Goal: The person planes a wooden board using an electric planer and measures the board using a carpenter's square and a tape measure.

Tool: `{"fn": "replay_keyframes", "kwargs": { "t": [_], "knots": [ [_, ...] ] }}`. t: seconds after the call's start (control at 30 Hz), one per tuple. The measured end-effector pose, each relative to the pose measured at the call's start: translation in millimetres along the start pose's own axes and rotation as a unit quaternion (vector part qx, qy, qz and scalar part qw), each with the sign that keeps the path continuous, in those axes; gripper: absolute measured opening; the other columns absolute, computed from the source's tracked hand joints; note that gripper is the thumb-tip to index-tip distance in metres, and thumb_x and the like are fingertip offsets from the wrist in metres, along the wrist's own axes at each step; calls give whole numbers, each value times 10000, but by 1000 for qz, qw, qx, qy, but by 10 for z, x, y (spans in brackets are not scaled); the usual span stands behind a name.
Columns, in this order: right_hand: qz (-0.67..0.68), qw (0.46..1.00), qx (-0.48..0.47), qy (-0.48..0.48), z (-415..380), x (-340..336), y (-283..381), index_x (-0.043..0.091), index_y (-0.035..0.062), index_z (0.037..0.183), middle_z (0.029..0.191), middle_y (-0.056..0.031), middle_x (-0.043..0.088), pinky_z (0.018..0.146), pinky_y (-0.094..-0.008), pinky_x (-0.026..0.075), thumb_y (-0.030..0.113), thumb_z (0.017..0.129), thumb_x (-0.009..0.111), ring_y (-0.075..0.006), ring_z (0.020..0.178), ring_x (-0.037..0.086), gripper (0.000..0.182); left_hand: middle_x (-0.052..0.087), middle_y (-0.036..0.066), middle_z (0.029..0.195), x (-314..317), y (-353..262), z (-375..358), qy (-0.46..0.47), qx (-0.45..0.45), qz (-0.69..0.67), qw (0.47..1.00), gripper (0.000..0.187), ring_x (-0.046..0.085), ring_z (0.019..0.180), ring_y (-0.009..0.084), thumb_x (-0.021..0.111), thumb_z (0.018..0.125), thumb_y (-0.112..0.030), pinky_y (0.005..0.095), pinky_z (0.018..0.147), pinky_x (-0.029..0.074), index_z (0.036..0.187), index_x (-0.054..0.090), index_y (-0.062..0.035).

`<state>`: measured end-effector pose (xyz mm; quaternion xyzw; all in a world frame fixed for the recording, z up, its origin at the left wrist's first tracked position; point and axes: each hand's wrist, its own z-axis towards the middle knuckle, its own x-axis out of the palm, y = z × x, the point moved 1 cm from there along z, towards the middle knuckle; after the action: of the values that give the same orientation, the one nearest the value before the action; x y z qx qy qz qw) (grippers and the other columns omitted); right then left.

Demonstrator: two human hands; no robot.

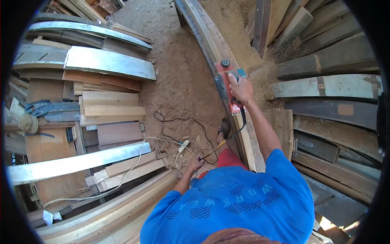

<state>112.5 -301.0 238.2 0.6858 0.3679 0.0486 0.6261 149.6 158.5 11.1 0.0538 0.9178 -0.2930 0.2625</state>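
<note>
My right hand [240, 88] is closed around the handle of a red electric planer [222, 68] with a black front knob. The planer rests on a long, narrow length of timber [247, 151] that runs away from me along a bench. From its rear a dark power cord [243, 122] curves down toward my left side. Low by my left thigh, my left hand [196, 163] is closed around the cord, where a yellowish-brown, stick-like stretch [214, 149] leads up from my fingers. Part of the planer's grip is hidden by my right hand.
A white power strip [183, 146] and a looped dark cord [162, 118] lie on the dirt floor near my foot. Stacked boards [111, 110] fill the left side. Planks and beams [329, 107] lean along the right, beside sawdust [260, 79].
</note>
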Motion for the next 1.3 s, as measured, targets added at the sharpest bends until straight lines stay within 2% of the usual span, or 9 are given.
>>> {"fn": "replay_keyframes", "kwargs": {
  "t": [0.27, 0.47, 0.67, 0.8, 0.83, 0.93, 1.03, 1.17, 1.3],
  "knots": [
    [-25, 996, -78, -29, 1879, 320, 690, 636, 31, 762, 623, -44, 613, 530, -336, 477, 524, 966, 555, -148, 548, 598, 540, 660, 174, 772, -652, -830, 497, -46, -1, -39, 998, 358, 632, 707, 277, 680, 894, -364, 414, 672, 490, 937, 643, -10],
    [177, 977, -7, 116, 2660, 471, 632, 609, 112, 832, 635, 30, 547, 482, -251, 442, 491, 992, 588, -88, 528, 532, 412, 626, 149, 735, -725, -771, 485, -86, 18, -91, 992, 342, 590, 673, 248, 682, 898, -338, 385, 663, 486, 944, 633, -3],
    [188, 977, -2, 99, 1525, 260, 355, 562, 106, 800, 628, 28, 539, 462, -271, 428, 454, 996, 591, -84, 501, 507, 401, 696, 204, 865, -538, -531, 37, -8, -45, 36, 998, 385, 681, 820, 336, 659, 899, -388, 439, 757, 513, 1006, 653, -18],
    [68, 996, -2, 65, -142, -124, 31, 641, 63, 946, 659, -8, 570, 524, -314, 445, 513, 998, 550, -118, 569, 545, 462, 703, 230, 921, -277, -110, -268, 61, -55, 97, 992, 406, 687, 910, 377, 671, 882, -413, 463, 802, 514, 1007, 661, -27],
    [30, 991, 68, 109, -547, -246, -140, 642, 51, 1050, 686, -25, 581, 565, -328, 465, 499, 1006, 531, -132, 609, 560, 463, 703, 231, 934, -203, -20, -325, 80, -46, 111, 990, 406, 687, 922, 376, 675, 880, -414, 464, 809, 514, 1002, 664, -27],
    [-1, 995, 21, 96, -1845, -454, -783, 621, 15, 1108, 697, -93, 582, 652, -380, 483, 354, 995, 532, -190, 681, 585, 368, 708, 227, 979, -13, 221, -535, 133, -24, 149, 980, 396, 687, 961, 373, 701, 860, -412, 464, 827, 516, 987, 678, -37],
    [12, 999, 1, 42, -2815, -649, -974, 601, -7, 1159, 676, -95, 572, 587, -376, 489, 307, 991, 553, -202, 602, 605, 359, 714, 221, 958, 59, 232, -582, 144, -43, 130, 980, 390, 692, 940, 369, 708, 845, -401, 465, 818, 521, 987, 679, -38],
    [61, 993, 80, 54, -2938, -689, -837, 598, -17, 1141, 634, -91, 577, 491, -359, 469, 319, 998, 555, -182, 509, 586, 368, 720, 207, 947, 99, 268, -261, 133, -42, 124, 982, 375, 692, 920, 358, 712, 843, -377, 443, 816, 531, 993, 681, -35],
    [26, 997, 66, 41, -2076, -456, -598, 611, -17, 1114, 599, -90, 578, 473, -353, 468, 332, 998, 567, -170, 509, 603, 370, 722, 203, 946, -219, -125, -190, 86, -27, 88, 992, 347, 698, 918, 348, 706, 847, -354, 440, 812, 535, 1008, 689, -48]
  ]
}}
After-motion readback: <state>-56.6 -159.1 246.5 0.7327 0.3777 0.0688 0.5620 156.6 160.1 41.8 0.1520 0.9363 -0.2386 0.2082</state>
